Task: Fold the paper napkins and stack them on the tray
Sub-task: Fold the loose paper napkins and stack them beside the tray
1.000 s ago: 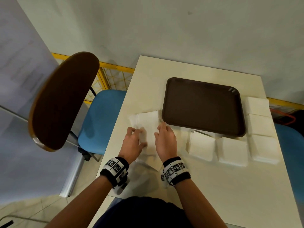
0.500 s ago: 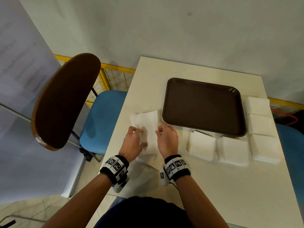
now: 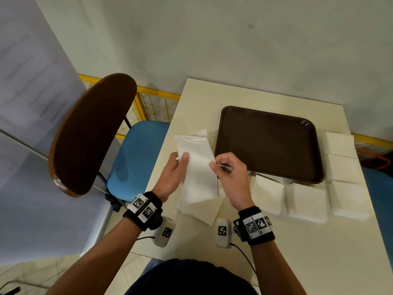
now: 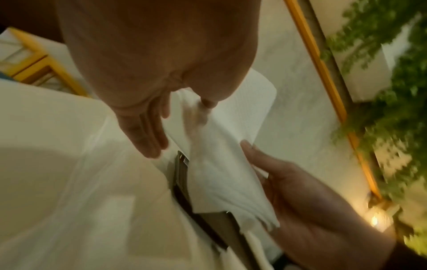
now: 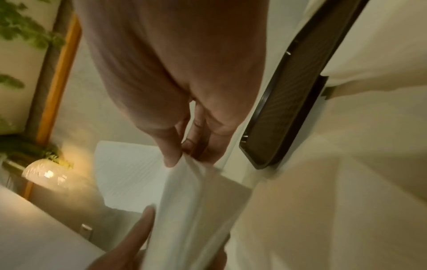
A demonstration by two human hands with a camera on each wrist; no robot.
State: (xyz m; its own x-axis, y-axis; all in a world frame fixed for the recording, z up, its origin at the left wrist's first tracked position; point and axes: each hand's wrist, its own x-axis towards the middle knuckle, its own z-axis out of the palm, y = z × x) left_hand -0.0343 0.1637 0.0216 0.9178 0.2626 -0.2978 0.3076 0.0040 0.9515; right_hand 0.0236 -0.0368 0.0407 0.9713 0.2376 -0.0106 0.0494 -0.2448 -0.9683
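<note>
**Holding one napkin up between both hands, tray waiting to the right**

Pinching its right edge, the right hand [image 3: 230,177] has thumb and curled fingers closed on the thin white paper napkin [image 3: 197,173]; the left hand [image 3: 172,177] grips the left edge, thumb on top and fingers beneath. The napkin hangs between the two hands, lifted off the cream bench [image 3: 265,252], its long axis running near to far. Both hands are equally close to it. Under it lies a loose pile of white napkins [image 3: 202,211] near the bench's left edge.

The dark brown rectangular plastic tray [image 3: 268,141] sits just right of and beyond the hands, nothing on it yet; the right hand is the nearer one. Squares of folded white napkins [image 3: 306,201] lie along the tray's near and right sides. I'd judge the fold comes next, near end to far end.

The only markings are black-and-white square codes on the black wristbands [image 3: 144,209]; no words can be read.
</note>
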